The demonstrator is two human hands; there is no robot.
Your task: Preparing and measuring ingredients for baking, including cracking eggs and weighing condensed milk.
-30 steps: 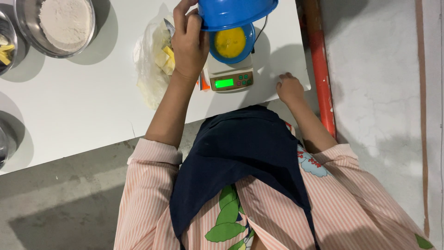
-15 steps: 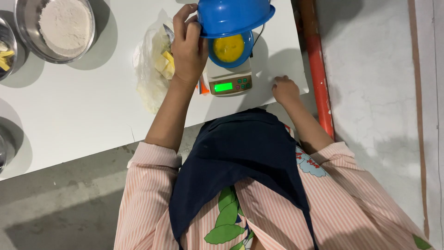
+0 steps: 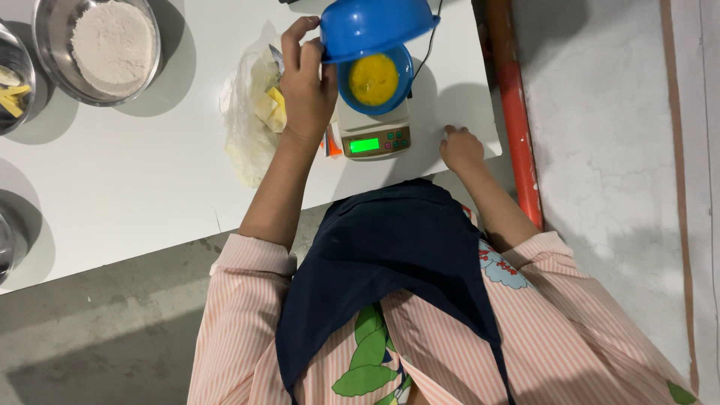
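The top of the upper blue bowl (image 3: 375, 26) is cut off by the frame edge, and its inside cannot be seen. The steel bowl (image 3: 15, 90) at the left edge is half cropped. The scale (image 3: 373, 135) display digits are too small to be read.

By my left hand (image 3: 306, 94) I see a blue bowl (image 3: 375, 26); below it, yellow liquid (image 3: 373, 78) in another blue bowl, a green scale display (image 3: 364, 145), pink-striped sleeves (image 3: 240, 315).

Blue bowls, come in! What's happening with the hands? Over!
Left hand tilts upper blue bowl over lower bowl on scale. Right hand flat on table. Nothing between.
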